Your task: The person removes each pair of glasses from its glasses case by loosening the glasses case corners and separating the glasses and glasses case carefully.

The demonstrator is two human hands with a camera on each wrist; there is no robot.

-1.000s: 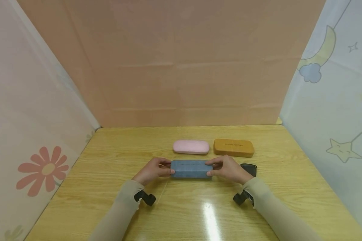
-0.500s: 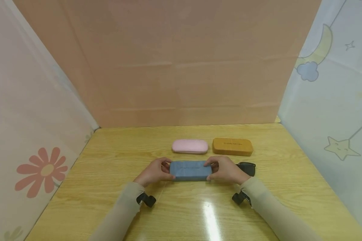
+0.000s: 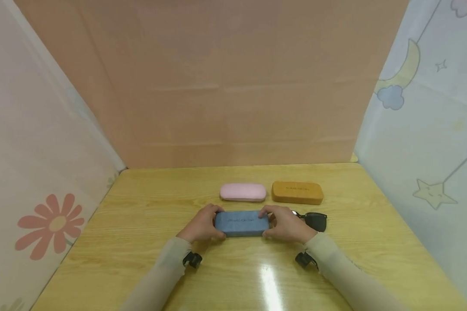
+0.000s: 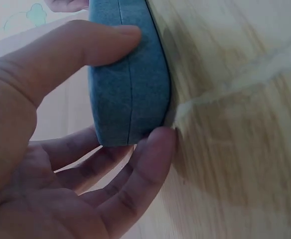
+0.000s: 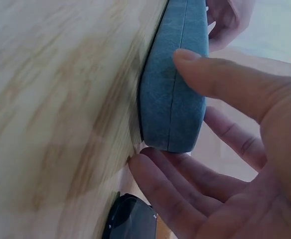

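A blue glasses case (image 3: 242, 223) lies closed on the wooden table, lettered side up, its lid seam running along the side in both wrist views. My left hand (image 3: 203, 224) grips its left end, thumb on the near side and fingers around the end and back. At the opposite end my right hand (image 3: 287, 225) holds it the same way, thumb low on the near side. Folded dark sunglasses (image 3: 316, 221) rest just beyond the right hand, partly hidden by it; one lens (image 5: 131, 219) shows in the right wrist view.
Behind the blue case sit a pink glasses case (image 3: 243, 192) and, to its right, a mustard-yellow one (image 3: 297, 192). A peach cloth backdrop (image 3: 218, 108) rises at the table's far edge, with patterned sheets on both sides.
The blue case has rolled so its lettered top faces up and has come slightly nearer, both hands still holding its ends. More of the sunglasses shows beside the right hand.
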